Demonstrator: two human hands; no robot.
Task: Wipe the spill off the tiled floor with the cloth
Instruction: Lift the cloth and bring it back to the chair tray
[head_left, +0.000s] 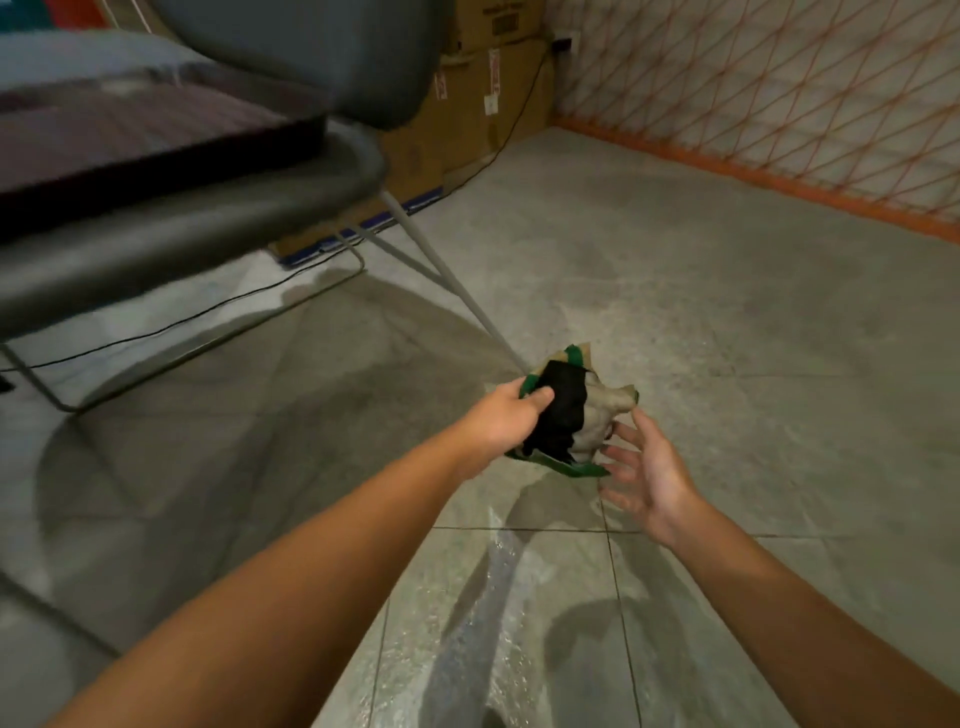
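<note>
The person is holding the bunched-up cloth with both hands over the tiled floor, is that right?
Not quite. Only the left hand holds the bunched-up cloth; the right hand is open beside it, fingers spread, closing on nothing. The head view shows this. The rest stands: the cloth is over the tiled floor.

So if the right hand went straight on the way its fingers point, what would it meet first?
Most likely the cloth, gripped by the left hand; the right hand looks almost on it, though depth is unclear.
</note>
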